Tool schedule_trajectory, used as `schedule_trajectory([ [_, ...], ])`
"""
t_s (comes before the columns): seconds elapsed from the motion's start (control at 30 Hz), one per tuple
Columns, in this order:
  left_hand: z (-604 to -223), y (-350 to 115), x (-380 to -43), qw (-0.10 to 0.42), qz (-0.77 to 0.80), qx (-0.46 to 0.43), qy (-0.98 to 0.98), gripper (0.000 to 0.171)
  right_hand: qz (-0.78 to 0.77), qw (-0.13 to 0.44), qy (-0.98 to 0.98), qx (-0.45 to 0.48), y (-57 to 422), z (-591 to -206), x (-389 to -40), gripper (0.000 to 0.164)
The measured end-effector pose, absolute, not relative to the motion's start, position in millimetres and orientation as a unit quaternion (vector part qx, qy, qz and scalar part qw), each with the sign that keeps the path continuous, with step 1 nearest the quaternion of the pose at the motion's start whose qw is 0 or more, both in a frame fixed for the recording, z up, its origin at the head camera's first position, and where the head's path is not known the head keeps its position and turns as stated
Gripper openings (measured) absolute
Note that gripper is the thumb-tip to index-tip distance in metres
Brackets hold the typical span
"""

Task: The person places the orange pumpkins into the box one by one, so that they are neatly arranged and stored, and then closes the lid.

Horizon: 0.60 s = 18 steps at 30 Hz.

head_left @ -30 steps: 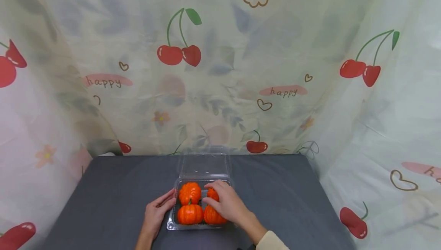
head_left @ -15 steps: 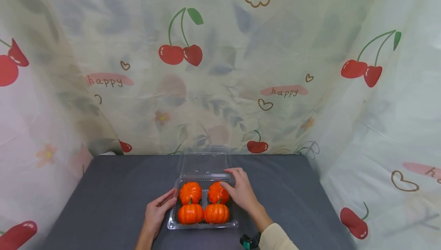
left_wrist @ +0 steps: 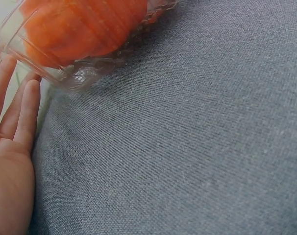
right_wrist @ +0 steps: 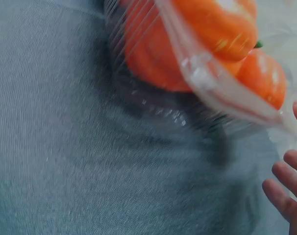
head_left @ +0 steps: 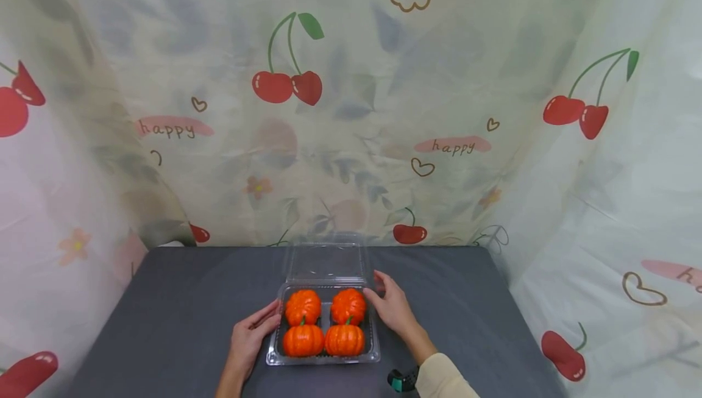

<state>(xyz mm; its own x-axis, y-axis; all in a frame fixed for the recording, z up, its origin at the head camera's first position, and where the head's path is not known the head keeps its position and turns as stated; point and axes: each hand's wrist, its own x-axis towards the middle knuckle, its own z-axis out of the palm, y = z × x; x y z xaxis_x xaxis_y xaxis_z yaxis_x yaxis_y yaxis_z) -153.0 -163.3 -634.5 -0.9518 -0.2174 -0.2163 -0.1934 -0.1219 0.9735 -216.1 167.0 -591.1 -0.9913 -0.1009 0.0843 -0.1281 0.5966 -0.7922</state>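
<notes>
A clear plastic clamshell box [head_left: 323,361] sits on the table with its transparent lid [head_left: 327,261] raised at the back. Inside are several small orange pumpkins: back left [head_left: 303,308], back right [head_left: 348,306], front left [head_left: 303,341] and front right [head_left: 345,340]. My left hand [head_left: 248,337] rests against the box's left side; in the left wrist view, straight fingers [left_wrist: 28,110] touch its rim. At the back right corner is my right hand [head_left: 396,308], thumb close to the rim and fingers spread. It holds nothing. The right wrist view shows its fingertips [right_wrist: 281,196] apart from the box.
A dark grey cloth covers the table [head_left: 208,300]. Behind and at both sides hangs a pale curtain [head_left: 340,142] printed with cherries and hearts. A black and green band [head_left: 403,381] is beside the right sleeve [head_left: 445,380].
My right hand has moved right, from over the back right pumpkin to the box's right edge, uncovering the right-hand pumpkins. My left hand and the box have stayed in place.
</notes>
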Motion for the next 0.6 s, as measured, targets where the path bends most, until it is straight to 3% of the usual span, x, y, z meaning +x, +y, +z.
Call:
schedule_trajectory([
  [0.3,-637.2,-163.4,-153.0,0.015,-0.738,0.148,-0.658,0.052,0.429,-0.001,-0.901,0.070,170.0,-603.9,-221.2,0.056],
  [0.6,-634.2,-163.4,-152.5,0.011,-0.728,0.161,-0.667,0.056,0.529,-0.121,-0.838,0.057,173.2,-602.4,-225.8,0.065],
])
